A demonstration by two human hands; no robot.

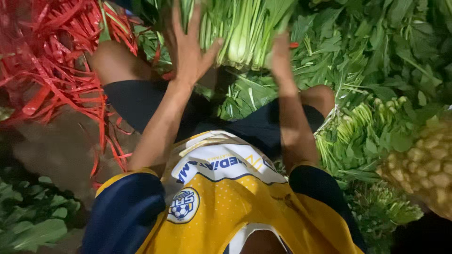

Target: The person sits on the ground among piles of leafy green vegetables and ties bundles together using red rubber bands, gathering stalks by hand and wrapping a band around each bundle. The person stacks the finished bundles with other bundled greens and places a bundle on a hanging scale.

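A bunch of leafy greens with pale green stalks point(242, 33) is held up in front of me, cut ends pointing down. My left hand point(188, 49) presses its open palm against the left side of the bunch, fingers spread upward. My right hand point(281, 56) grips the right side of the same stalks, partly blurred. Both forearms rise from my lap, where I sit with knees apart in dark shorts and a yellow and blue shirt.
A heap of red plastic strings point(52, 61) lies at the left. Piles of leafy greens point(376, 51) fill the right side and more leaves point(33, 221) lie at the lower left. A yellowish netted sack point(431, 164) sits at the right edge.
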